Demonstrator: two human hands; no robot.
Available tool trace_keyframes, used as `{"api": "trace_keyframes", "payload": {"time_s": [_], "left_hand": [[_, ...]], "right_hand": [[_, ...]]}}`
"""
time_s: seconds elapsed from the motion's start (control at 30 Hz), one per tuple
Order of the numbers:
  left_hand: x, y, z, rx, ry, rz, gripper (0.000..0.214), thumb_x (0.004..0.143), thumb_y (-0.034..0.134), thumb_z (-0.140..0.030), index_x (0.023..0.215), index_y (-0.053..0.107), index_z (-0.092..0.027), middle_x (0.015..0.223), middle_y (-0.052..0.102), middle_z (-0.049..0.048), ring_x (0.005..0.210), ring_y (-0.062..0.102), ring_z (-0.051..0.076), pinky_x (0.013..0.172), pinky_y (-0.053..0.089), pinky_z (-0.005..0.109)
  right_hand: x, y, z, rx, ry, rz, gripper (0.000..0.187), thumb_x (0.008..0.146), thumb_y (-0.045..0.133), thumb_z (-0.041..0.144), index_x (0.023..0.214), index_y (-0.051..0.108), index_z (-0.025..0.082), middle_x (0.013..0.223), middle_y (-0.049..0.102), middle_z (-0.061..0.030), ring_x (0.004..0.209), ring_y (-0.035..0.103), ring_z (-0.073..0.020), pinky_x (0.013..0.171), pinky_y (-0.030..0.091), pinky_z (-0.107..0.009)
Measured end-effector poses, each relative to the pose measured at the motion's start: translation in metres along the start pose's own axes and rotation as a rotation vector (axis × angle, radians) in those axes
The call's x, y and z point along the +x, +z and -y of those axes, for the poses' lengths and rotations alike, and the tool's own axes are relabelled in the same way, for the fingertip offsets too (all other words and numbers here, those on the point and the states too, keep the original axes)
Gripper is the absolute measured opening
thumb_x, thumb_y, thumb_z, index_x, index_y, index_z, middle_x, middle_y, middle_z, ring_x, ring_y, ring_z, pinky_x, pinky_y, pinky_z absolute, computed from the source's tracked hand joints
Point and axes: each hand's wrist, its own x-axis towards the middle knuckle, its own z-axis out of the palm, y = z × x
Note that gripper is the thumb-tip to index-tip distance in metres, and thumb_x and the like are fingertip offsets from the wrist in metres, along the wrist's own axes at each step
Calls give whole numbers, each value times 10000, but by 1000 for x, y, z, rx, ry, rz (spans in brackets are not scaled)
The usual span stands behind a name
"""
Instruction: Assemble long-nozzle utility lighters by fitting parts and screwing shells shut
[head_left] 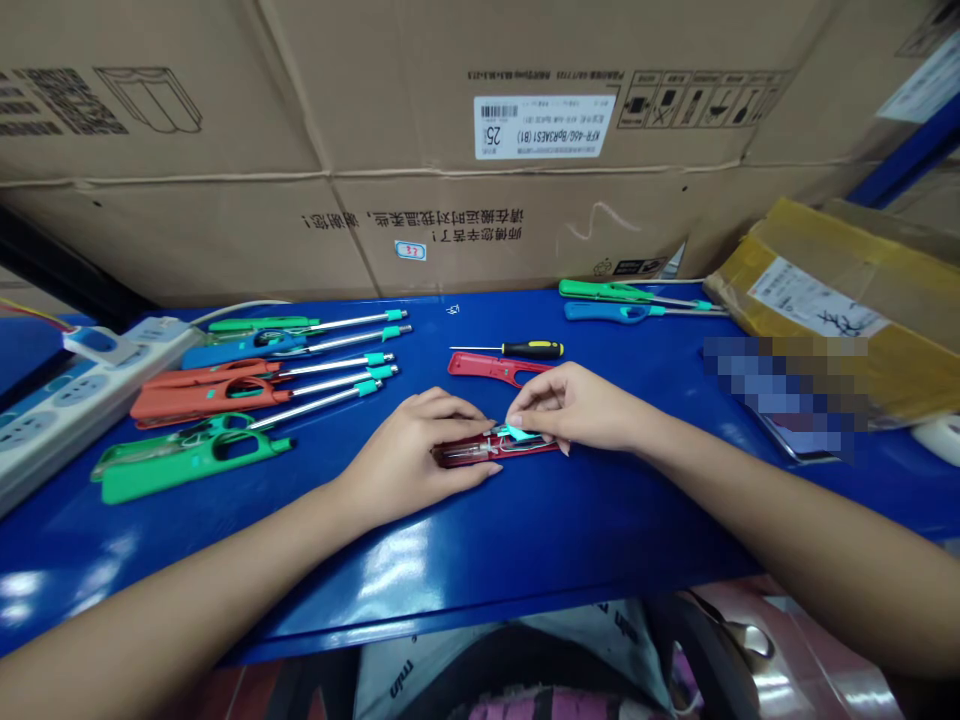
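My left hand [420, 448] pins the red lighter [459, 458], right hand [581, 405] pinches its teal piece [519, 432]. One slip of that pinch — I'd lose it.

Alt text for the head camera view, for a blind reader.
On a blue table, the left hand steadies an opened red utility lighter while the right hand pinches a small teal part at it. A screwdriver and a red shell half lie just behind; more lighters lie in a row at left.
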Motion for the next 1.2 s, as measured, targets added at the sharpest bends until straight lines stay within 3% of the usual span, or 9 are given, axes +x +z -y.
{"api": "trace_keyframes", "payload": {"time_s": [0.43,0.63,0.8,0.97,1.1,1.2], "left_hand": [[-1,-5,-1,201,53,76,252,939,651,-354,1127,752,-219,1062,709,71,914,636,212,794,509,355],[-1,-6,-5,266,49,128,284,960,604,-368,1147,742,-203,1086,696,90,929,637,231,800,509,370],[-3,-6,-5,244,40,120,299,953,609,-383,1149,737,-197,1091,693,94,928,635,231,808,513,367],[-3,-11,-6,204,25,86,322,934,628,-359,1191,711,-185,1091,697,93,934,641,227,815,523,357],[-1,-19,-9,164,-13,60,206,919,642,-338,1013,736,-180,1015,691,74,888,628,210,801,517,349],[1,-23,-10,149,-32,115,179,931,633,-333,948,750,-198,926,687,55,820,620,191,748,509,326]], "right_hand": [[-1,4,5,22,-13,-31,101,757,737,195,804,669,138,586,605,34,481,503,-71,472,403,-214],[0,6,0,-125,-116,-85,132,767,737,231,785,638,147,595,561,35,545,473,-79,511,376,-215],[0,3,-2,-153,-159,-50,136,824,693,272,823,653,141,619,561,28,552,454,-84,520,364,-224],[-8,-12,4,-337,-220,0,204,856,682,341,875,704,140,661,582,16,572,450,-93,522,347,-230],[-16,-19,10,-529,-260,78,185,869,684,329,913,731,155,804,662,-22,659,532,-112,592,395,-238],[-20,-19,12,-628,-306,120,135,864,695,277,923,727,160,865,672,-35,717,573,-124,644,411,-244]]}}
